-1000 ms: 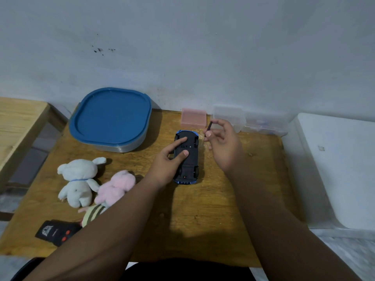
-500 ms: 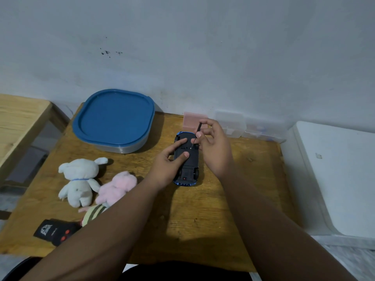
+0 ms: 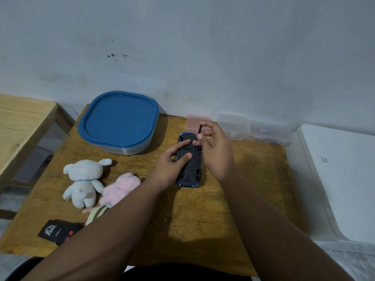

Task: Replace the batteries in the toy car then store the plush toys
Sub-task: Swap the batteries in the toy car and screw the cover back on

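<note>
A blue toy car lies upside down in the middle of the wooden table, its black underside facing up. My left hand presses on it with thumb and forefinger, holding it steady. My right hand pinches a thin black screwdriver, whose tip touches the car's underside near the far end. A white plush, a pink plush and a striped plush lie at the left; my left forearm partly hides the striped one.
A closed container with a blue lid stands at the back left. A pink box and clear plastic boxes line the wall. A black remote lies near the front left edge. A white surface adjoins the table's right side.
My right hand has brought the screwdriver from beside the car down onto its underside. My left hand has stayed on the car.
</note>
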